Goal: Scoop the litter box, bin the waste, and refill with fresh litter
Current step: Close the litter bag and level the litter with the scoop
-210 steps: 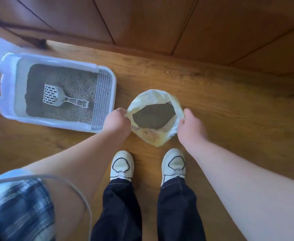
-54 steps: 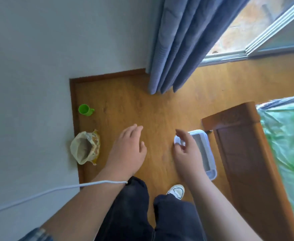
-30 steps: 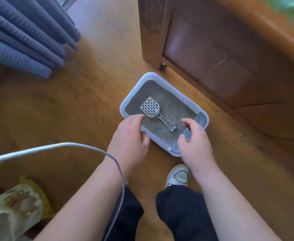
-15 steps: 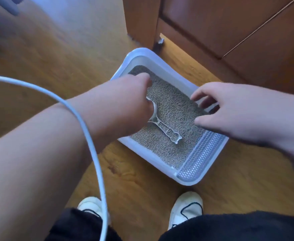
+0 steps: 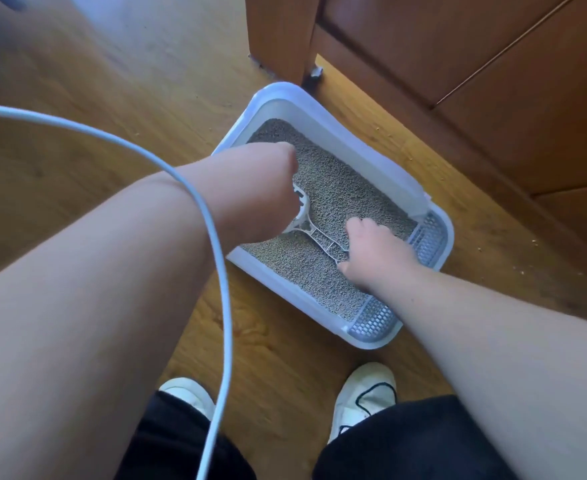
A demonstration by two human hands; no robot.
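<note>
Lying on the grey litter (image 5: 337, 188) inside the litter box (image 5: 320, 109), the scoop (image 5: 314, 233) is gripped at its handle end by the right hand (image 5: 371, 251), with fingers curled over it and the thumb beneath. Its slotted head is covered by the left hand (image 5: 268, 188); whether those fingers are spread or closed cannot be told. If the scoop is lifted too quickly or tilted, granules could be flicked over the rim onto the floor (image 5: 146, 168) beside the right hand, and the white cable (image 5: 216, 237) draped over the left forearm could be snagged.
</note>
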